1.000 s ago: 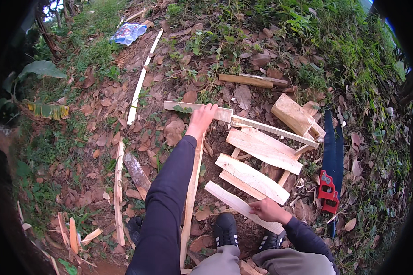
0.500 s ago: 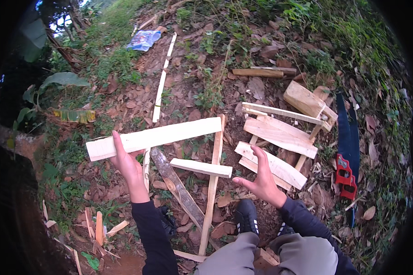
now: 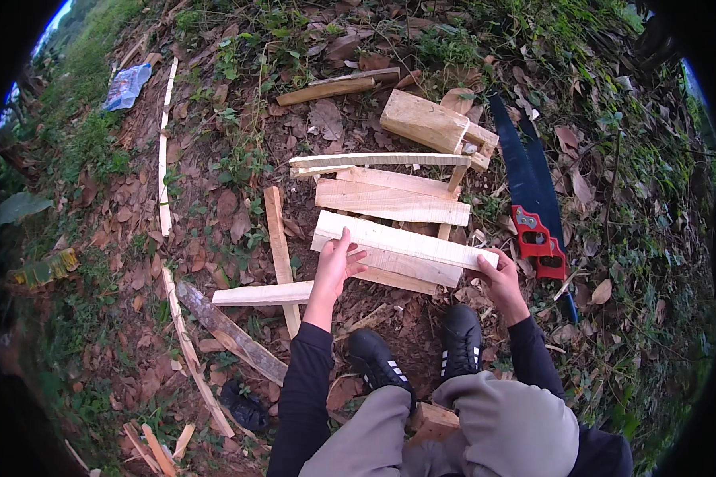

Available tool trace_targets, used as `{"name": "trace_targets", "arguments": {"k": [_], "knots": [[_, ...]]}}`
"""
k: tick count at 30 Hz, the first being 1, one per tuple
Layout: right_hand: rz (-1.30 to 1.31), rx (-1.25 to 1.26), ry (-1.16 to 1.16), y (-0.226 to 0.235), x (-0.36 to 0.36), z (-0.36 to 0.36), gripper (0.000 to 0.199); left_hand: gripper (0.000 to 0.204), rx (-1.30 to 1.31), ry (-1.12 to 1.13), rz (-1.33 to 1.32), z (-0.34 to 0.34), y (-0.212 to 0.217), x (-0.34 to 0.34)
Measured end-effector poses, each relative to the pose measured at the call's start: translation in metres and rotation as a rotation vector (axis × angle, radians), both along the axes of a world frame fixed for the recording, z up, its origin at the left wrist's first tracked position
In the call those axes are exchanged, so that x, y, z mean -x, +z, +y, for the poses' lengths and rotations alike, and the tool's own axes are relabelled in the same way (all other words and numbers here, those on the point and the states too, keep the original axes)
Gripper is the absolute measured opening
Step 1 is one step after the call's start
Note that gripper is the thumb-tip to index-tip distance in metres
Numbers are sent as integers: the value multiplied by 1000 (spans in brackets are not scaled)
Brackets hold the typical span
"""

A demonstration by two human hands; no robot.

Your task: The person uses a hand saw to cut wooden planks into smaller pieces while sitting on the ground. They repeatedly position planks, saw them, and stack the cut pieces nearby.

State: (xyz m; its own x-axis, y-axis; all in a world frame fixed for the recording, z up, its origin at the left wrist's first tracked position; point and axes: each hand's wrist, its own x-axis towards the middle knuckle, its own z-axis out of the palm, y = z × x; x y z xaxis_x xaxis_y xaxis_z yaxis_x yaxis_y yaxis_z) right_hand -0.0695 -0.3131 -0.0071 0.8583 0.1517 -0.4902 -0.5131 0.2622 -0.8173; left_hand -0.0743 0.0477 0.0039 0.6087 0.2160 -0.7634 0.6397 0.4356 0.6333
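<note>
A pale sawn wooden plank (image 3: 410, 239) lies crosswise in front of me, over a row of boards. My right hand (image 3: 503, 285) pinches its right end, with the thumb on the upper face. Near its left end is my left hand (image 3: 334, 274), fingers spread and the thumb or a finger against the plank's face. Whether the plank rests on the boards or hovers just over them, I cannot tell. Beneath and beyond it, several cut boards (image 3: 394, 203) lie side by side across thin wooden strips (image 3: 445, 231).
A red-handled handsaw (image 3: 539, 238) lies at the right. Beyond the boards sits a thick wood block (image 3: 422, 121). Left are a crossing strip (image 3: 282, 254), a short piece (image 3: 254, 295), a bark-covered slat (image 3: 231, 334) and a long pale strip (image 3: 165, 151). A plastic bag (image 3: 127, 86) lies far left.
The plank has moved right, from over the left-hand strips to over the row of boards. My right hand has closed on its right end; my left hand's fingers have spread. My view has swung right.
</note>
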Motion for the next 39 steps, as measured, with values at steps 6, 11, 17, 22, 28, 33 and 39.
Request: {"name": "trace_targets", "arguments": {"k": [6, 11, 17, 22, 28, 33, 39], "knots": [[-60, 357, 103, -41, -26, 21, 38, 61, -960, -302, -73, 40, -41, -8], [-284, 954, 111, -34, -32, 35, 45, 72, -1219, -224, -263, 44, -51, -18], [-294, 937, 92, -21, -36, 50, 44, 82, -1227, -362, -243, 66, -58, -26], [-309, 962, 109, -29, -44, 49, 45, 84, -1192, -359, -108, 72, -61, -29], [-190, 931, 230, -14, -38, 32, 41, 62, -842, -308, -276, 86, -29, -27], [-181, -285, -164, 53, -33, 9, 69, 29, 165, 57, -469, 71, 28, 49], [-47, -355, 524, 34, 66, 66, 86, 30, 486, 113, -224, -43, 15, 181]]}}
